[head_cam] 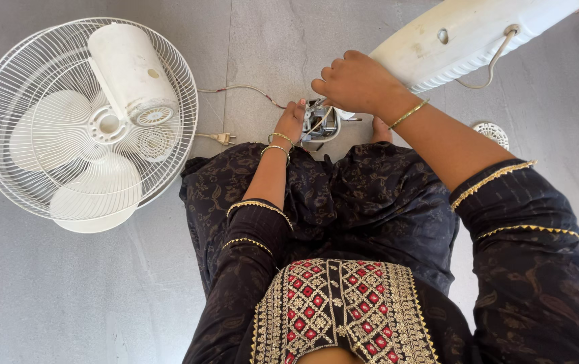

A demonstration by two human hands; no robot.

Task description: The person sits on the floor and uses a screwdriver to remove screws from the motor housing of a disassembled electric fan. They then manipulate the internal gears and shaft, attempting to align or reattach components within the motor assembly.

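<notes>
Person seated on grey floor (46, 296). Small opened fan control unit (319, 124) at 12 o'clock, just past the knees. Left hand (291, 121) steadies its left side, fingers curled against it. Right hand (355, 82) above it, grip closed, seemingly pinching a wire; contents hidden. White fan base (465, 37) at 1 o'clock, caged fan head (87, 121) at 10 o'clock, plug (222, 138) between. Step looks like wiring work; fine fingertip control needed.

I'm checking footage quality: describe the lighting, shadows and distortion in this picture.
Head view: even, soft daylight, no glare; faint shadow under the white wire-caged fan head on the grey stone floor; wide-angle lens stretches the edges; both hands and the small grey metal mechanism are sharp.
</notes>
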